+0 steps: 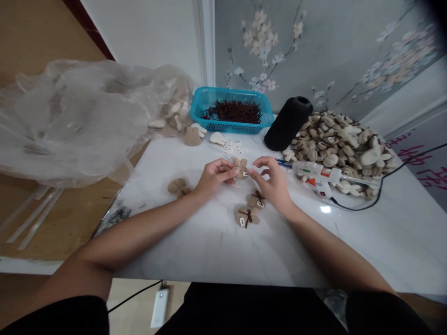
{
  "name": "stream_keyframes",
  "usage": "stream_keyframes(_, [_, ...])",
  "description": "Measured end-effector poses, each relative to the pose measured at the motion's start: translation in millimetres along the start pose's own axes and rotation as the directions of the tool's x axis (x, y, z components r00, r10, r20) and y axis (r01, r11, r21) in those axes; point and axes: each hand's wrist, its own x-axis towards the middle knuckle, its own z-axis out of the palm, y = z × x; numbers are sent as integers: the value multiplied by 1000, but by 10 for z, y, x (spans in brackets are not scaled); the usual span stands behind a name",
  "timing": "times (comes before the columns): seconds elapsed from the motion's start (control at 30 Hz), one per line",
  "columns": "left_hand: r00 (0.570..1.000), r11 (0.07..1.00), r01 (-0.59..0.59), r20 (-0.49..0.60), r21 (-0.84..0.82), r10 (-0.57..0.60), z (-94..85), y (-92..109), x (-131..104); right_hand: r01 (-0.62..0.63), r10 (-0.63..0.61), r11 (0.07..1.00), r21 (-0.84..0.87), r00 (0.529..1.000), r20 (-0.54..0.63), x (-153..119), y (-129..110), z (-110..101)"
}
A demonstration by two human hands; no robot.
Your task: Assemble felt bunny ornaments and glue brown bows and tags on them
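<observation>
A small beige plush bunny head (240, 165) is pinched between the thumb and fingers of my left hand (218, 176), held just above the white table. My right hand (271, 181) is curled at its right side, the thumb tip at a small white label (245, 174) on its lower edge. Just below lie two beige plush pieces with dark brown bows and white labels, one plush piece (257, 200) by my right wrist and another labelled plush piece (247, 217) nearer me. Plain beige plush pieces (177, 186) rest beside my left wrist.
A blue basket (197, 122) holds many brown bows. Loose white labels (233, 147) lie before it. A black cylinder (289, 123) and a heap of plush pieces (330, 139) stand at right, with a corded glue gun (319, 174) in front. A clear plastic bag (77, 125) bulges at left.
</observation>
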Motion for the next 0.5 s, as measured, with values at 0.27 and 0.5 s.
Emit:
stream_keyframes(0.27, [1000, 1000, -8, 23, 4, 8, 5, 16, -9, -445, 294, 716, 538, 891, 346, 27, 39, 10])
stream_keyframes(0.5, [999, 1000, -21, 39, 23, 20, 26, 42, -46, -410, 302, 719, 561, 911, 280, -13, 22, 44])
